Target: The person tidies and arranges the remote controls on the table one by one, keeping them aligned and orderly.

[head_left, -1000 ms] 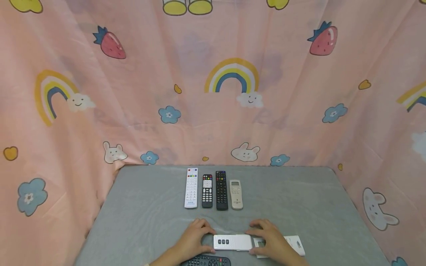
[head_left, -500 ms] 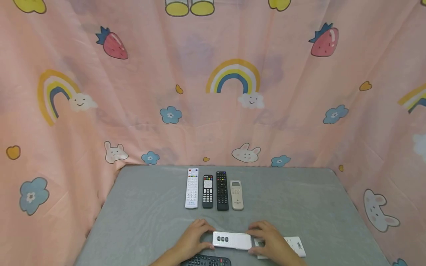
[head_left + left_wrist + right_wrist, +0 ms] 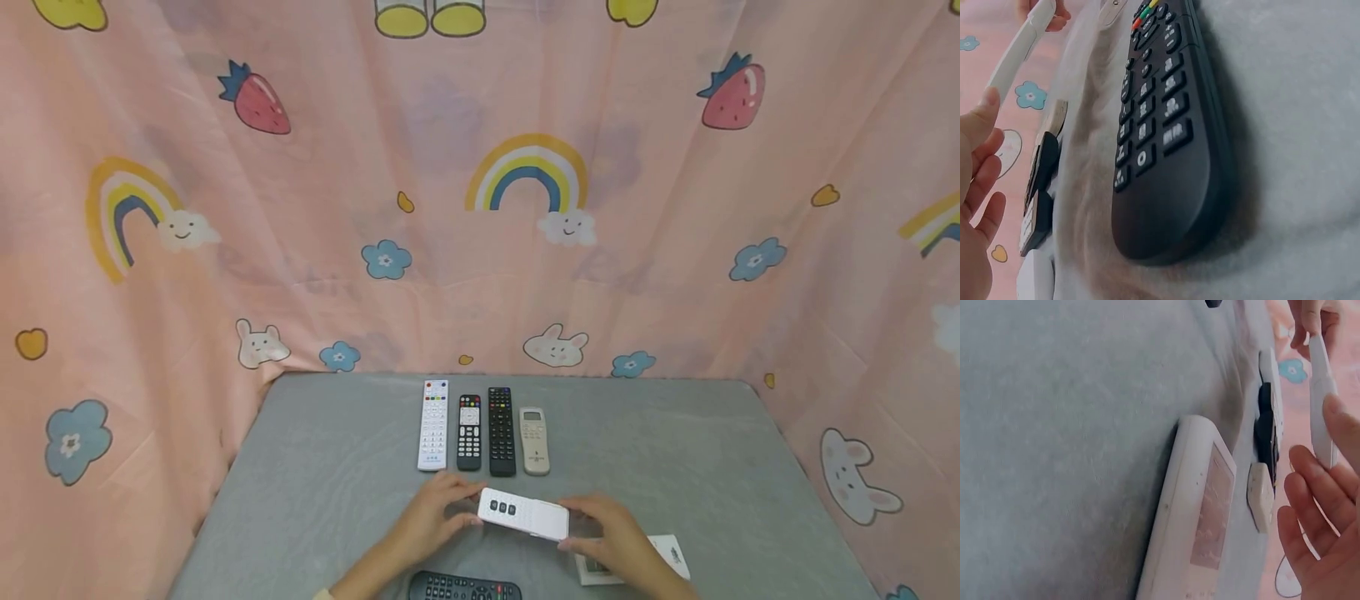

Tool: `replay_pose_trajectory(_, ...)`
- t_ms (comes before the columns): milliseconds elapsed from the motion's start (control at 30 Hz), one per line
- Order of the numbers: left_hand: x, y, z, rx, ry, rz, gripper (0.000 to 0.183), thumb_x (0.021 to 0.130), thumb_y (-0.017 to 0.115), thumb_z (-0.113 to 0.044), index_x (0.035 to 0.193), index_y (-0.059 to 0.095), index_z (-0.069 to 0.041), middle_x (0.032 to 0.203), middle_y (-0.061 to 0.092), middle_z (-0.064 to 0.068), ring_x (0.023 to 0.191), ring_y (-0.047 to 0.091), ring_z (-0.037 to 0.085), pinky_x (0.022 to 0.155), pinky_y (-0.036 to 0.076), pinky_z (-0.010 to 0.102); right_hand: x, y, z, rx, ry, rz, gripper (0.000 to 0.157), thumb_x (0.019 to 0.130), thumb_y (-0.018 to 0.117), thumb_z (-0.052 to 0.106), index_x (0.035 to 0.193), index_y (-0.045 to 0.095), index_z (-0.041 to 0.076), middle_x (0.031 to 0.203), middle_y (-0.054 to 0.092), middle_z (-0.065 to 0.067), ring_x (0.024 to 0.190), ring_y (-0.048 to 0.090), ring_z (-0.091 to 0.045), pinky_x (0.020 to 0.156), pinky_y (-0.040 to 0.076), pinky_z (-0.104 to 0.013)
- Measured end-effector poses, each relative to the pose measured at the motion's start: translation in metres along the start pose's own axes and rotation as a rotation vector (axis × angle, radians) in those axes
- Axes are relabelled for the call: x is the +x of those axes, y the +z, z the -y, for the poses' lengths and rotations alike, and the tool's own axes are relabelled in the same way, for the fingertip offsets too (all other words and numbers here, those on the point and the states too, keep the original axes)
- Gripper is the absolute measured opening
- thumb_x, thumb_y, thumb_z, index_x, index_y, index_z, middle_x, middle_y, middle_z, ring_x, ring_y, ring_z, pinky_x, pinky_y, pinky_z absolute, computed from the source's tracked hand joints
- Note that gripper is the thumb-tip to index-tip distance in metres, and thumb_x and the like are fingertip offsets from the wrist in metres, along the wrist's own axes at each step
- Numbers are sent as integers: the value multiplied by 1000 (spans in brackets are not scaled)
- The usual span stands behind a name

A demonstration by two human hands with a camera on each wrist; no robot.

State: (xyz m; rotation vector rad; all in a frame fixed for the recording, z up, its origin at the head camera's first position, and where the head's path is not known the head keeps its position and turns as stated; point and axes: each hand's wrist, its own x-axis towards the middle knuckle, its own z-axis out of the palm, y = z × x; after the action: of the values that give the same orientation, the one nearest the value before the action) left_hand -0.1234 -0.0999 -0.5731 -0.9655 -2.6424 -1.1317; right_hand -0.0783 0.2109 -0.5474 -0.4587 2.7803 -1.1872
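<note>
Remote (image 3: 523,514), white, aloft between left grip (image 3: 431,517) and right grip (image 3: 612,532)

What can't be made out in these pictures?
- Head: dark remote, near side cut off by the bottom edge.
- Head: white remote with a screen, partly hidden by the right hand.
- Head: held white remote, button symbols too small to read.
- Left wrist: left hand, partly cut off by the left edge.

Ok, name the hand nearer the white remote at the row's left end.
Left: the left hand is in front of the white remote; the right hand is farther off, to the right.
</note>
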Motion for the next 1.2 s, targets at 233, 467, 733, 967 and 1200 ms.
replay_pose_trajectory(233, 7, 8, 0, -59, -71, -20, 52, 80, 78, -26, 129, 65, -13, 105, 70, -11, 96, 57, 4, 86, 51, 24, 1, 7, -1, 91, 68, -53, 57, 72, 85, 26, 122, 65, 8, 103, 73, -1, 91, 67, -5, 78, 57, -25)
replay_pose_trajectory(467, 14, 14, -2, -59, -74, -88, 48, 81, 76, -23, 127, 67, -11, 100, 71, -9, 93, 59, 5, 85, 52, 24, 2, 7, -2, 151, 152, -50, 61, 71, 86, 26, 128, 65, 15, 109, 73, -3, 94, 67, -5, 79, 56, -25)
replay_pose_trajectory(733, 23, 21, -3, -108, -98, -161, 39, 83, 75, -20, 121, 70, -11, 94, 73, -6, 88, 60, 6, 82, 52, 23, 1, 5, -2, 193, 189, -36, 62, 71, 86, 27, 128, 66, 17, 108, 73, -2, 93, 64, -4, 78, 54, -23)
replay_pose_trajectory(967, 37, 24, -7, -217, -157, -235, 33, 82, 76, -20, 114, 73, -12, 94, 76, -3, 86, 63, 6, 78, 55, 22, 0, 9, 2, 241, 160, -57, 68, 69, 87, 30, 132, 63, 20, 106, 72, 1, 92, 63, 1, 83, 55, -23)
replay_pose_trajectory(1200, 50, 30, -10, -330, -225, -245, 33, 85, 75, -21, 116, 73, -9, 93, 74, 1, 85, 65, 3, 77, 57, 21, -1, 11, 2, 261, 130, -102, 64, 73, 84, 29, 132, 63, 18, 98, 73, 3, 91, 62, 2, 86, 56, -31)
